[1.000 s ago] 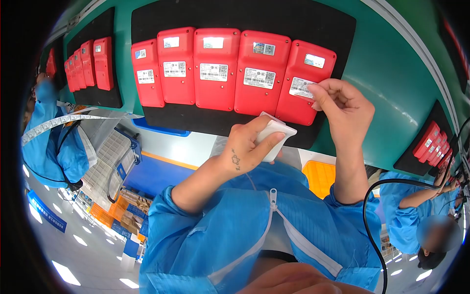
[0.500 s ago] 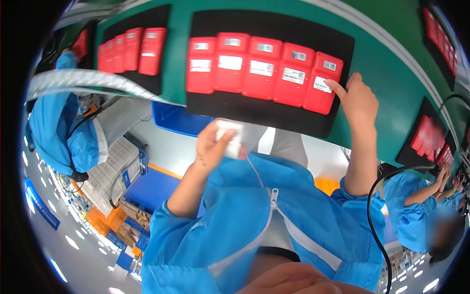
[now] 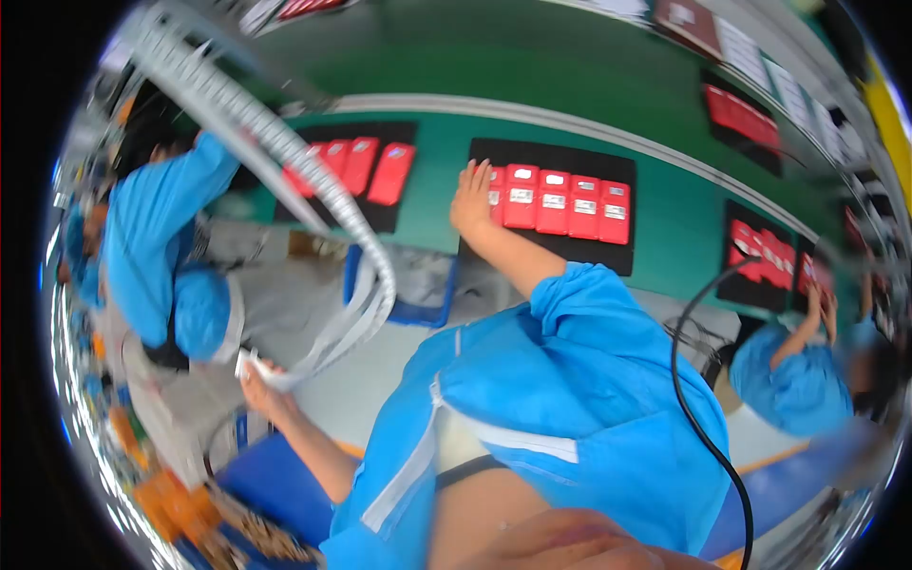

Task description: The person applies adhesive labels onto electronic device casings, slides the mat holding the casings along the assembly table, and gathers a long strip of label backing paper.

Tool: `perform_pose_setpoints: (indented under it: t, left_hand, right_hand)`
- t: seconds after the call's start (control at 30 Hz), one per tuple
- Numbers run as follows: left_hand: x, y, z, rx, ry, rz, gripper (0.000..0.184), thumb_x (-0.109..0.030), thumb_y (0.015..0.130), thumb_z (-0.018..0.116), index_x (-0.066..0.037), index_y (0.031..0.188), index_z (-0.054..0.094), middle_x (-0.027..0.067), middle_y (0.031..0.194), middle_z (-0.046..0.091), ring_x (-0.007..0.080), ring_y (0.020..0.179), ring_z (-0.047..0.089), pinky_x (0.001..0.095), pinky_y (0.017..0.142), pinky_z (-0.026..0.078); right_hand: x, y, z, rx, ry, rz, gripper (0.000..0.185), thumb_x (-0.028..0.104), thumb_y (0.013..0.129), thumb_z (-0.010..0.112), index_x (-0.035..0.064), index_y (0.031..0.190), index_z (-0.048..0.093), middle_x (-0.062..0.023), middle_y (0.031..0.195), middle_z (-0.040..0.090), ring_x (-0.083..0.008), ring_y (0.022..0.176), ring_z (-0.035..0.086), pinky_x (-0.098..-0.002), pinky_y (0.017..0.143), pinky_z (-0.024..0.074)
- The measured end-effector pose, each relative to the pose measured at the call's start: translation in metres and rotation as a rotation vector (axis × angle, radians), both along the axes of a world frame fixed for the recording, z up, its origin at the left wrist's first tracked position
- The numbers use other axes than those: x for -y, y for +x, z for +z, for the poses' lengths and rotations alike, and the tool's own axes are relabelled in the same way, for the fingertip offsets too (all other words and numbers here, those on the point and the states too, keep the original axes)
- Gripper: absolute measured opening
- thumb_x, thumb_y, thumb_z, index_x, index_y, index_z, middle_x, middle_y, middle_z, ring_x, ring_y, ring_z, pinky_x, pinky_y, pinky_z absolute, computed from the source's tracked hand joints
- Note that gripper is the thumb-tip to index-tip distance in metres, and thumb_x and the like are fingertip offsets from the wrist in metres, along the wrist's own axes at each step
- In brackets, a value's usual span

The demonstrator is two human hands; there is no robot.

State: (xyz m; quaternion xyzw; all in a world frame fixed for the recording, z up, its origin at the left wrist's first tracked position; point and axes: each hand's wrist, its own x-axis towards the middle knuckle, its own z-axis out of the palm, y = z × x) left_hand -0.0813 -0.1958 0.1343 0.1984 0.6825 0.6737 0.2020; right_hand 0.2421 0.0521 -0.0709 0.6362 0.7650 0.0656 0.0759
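My left hand (image 3: 263, 382) is out at the left, low beside the table, with its fingers closed round a small white object (image 3: 249, 361). A long white band with printed marks (image 3: 366, 252) curves down to that hand; whether it joins the object I cannot tell. On the green table, my right hand (image 3: 472, 198) lies with fingers stretched out over the left end of a row of red flat cases (image 3: 554, 204). It partly hides the leftmost case (image 3: 496, 195). White labels show on the cases, which lie side by side on a black mat (image 3: 560, 156).
More red cases (image 3: 359, 166) lie on a mat to the left, others (image 3: 763, 255) to the right. Co-workers in blue sit on the left (image 3: 157, 247) and right (image 3: 793, 380). A blue bin (image 3: 432, 309) stands below the table edge. A black cable (image 3: 689, 399) hangs by my right side.
My right hand has gone from the rightmost case to the leftmost. My left hand has swung from before my chest out to the left, still holding the white object. The view has turned.
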Motion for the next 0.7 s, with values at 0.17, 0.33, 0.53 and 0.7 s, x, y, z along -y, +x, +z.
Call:
perform_pose_setpoints:
  t: [0.17, 0.33, 0.53, 0.7]
  left_hand:
    - [-0.028, -0.028, -0.018, -0.036, -0.067, -0.1, 0.027, -0.025, 0.084, 0.056, -0.003, 0.099, 0.049, 0.0079, 0.069, 0.054, 0.0145, 0.054, 0.052, 0.025, 0.046, 0.044]
    - [-0.078, 0.022, -0.008, -0.051, -0.054, -0.2, 0.028, -0.024, 0.084, 0.056, -0.002, 0.099, 0.049, 0.0084, 0.07, 0.054, 0.015, 0.055, 0.052, 0.0254, 0.048, 0.044]
    - [-0.095, -0.017, -0.042, -0.035, 0.026, -0.139, 0.031, -0.025, 0.082, 0.059, -0.001, 0.101, 0.05, 0.0081, 0.074, 0.054, 0.0178, 0.063, 0.053, 0.029, 0.054, 0.045]
    - [-0.021, -0.013, 0.009, 0.034, 0.054, 0.06, 0.039, -0.026, 0.082, 0.059, 0.001, 0.108, 0.049, 0.0102, 0.085, 0.055, 0.0205, 0.077, 0.053, 0.0333, 0.069, 0.045]
  right_hand:
    - [0.012, 0.125, 0.003, 0.076, -0.034, -0.085, 0.054, 0.022, 0.082, 0.036, -0.0048, 0.128, 0.032, -0.0255, 0.136, 0.021, -0.0491, 0.124, 0.014, -0.0549, 0.102, 0.0078]
    - [0.041, 0.249, 0.01, 0.047, -0.015, -0.143, 0.053, 0.02, 0.081, 0.037, -0.0021, 0.129, 0.032, -0.024, 0.136, 0.022, -0.0469, 0.125, 0.015, -0.0534, 0.102, 0.0097]
    - [0.057, 0.293, 0.001, -0.283, 0.033, -0.138, 0.049, 0.019, 0.079, 0.043, -0.0017, 0.124, 0.04, -0.0249, 0.134, 0.025, -0.0468, 0.123, 0.019, -0.054, 0.1, 0.0159]
    - [-0.041, 0.493, 0.046, -0.471, 0.683, -0.47, 0.066, 0.031, 0.073, 0.058, -0.0035, 0.124, 0.035, -0.0267, 0.131, 0.028, -0.0467, 0.121, 0.023, -0.0556, 0.096, 0.0208]
